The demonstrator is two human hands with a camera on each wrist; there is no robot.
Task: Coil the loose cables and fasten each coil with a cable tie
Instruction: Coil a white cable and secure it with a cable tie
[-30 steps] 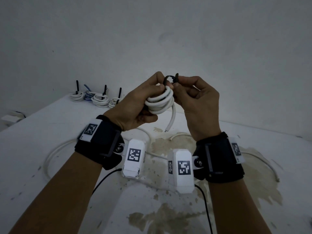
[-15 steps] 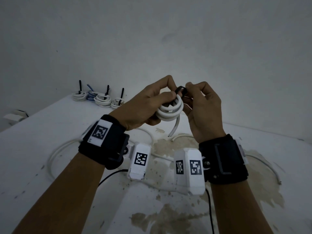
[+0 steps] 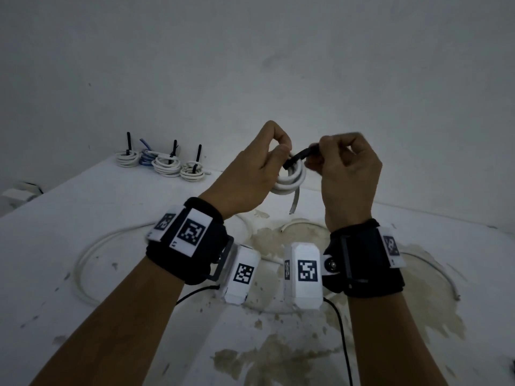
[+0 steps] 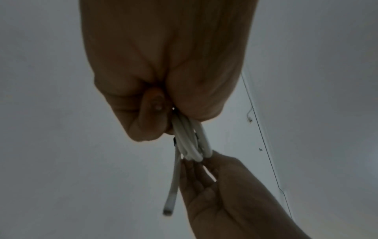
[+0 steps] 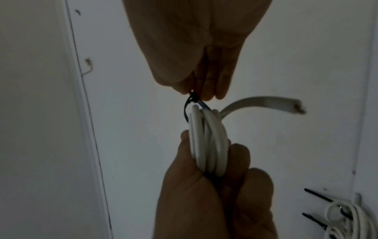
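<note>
The left hand (image 3: pixel 250 174) covers much of the white cable coil (image 3: pixel 289 181), hiding how many loops it has. The black cable tie (image 3: pixel 299 156) vanishes between the right hand's (image 3: pixel 348 174) fingers; its locking head is unseen. Motion blurs those knuckles. A loose cable (image 3: pixel 83 263) passes behind the wrists.

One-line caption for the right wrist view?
Right hand pinches a black cable tie looped over a white cable coil gripped by the left hand.
</note>
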